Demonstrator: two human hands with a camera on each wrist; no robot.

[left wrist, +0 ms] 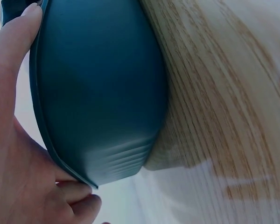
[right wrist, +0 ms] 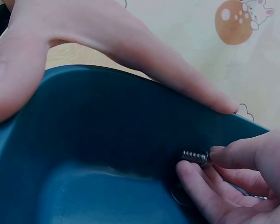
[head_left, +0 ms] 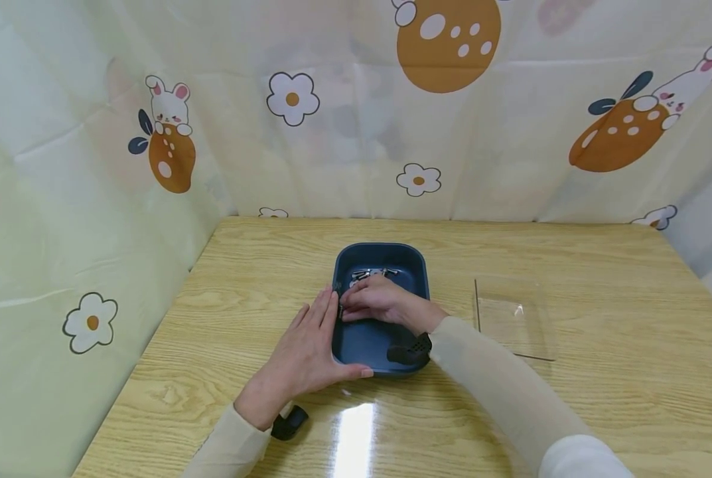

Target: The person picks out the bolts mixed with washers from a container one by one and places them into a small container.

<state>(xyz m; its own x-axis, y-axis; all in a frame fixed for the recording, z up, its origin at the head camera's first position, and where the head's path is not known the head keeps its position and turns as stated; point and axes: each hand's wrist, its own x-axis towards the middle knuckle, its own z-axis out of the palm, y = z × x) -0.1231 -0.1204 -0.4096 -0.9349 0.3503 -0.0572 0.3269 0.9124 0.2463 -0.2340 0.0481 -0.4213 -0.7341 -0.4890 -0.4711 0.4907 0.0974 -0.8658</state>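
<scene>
A: Starting at the left, what to report?

B: A left hand point(head_left: 310, 350) around the near-left corner of a dark blue plastic bin point(head_left: 361, 342), with straight fingers along the left rim and a thumb at the near one. Resting there, not clenched.

A: And just inside that left wall?

B: A threaded metal bolt point(right wrist: 194, 156), pinched between the thumb and fingertips of the right hand point(head_left: 382, 299), thread poking out.

A: Likely to handle how?

B: Light, rigid, hard to damage, judging by the metal; perhaps slippery on any smooth part, with better bite on the thread. Best held across the shank, close to the covered end.

A: Farther along in the bin?

B: Small metal bolts point(head_left: 361, 274), loosely gathered toward the far end, beyond the right hand. Best picked singly, crosswise. As for the bin, probably light and stiff, apt to slide on the wood-grain table point(head_left: 260, 279); worth steadying by the rim.

A: And farthest right?

B: A clear plastic tray point(head_left: 513, 328), well apart from the bin. Possibly a lid instead; too transparent to be sure. Probably stiff, easily scratched; best lifted by opposite edges.
</scene>
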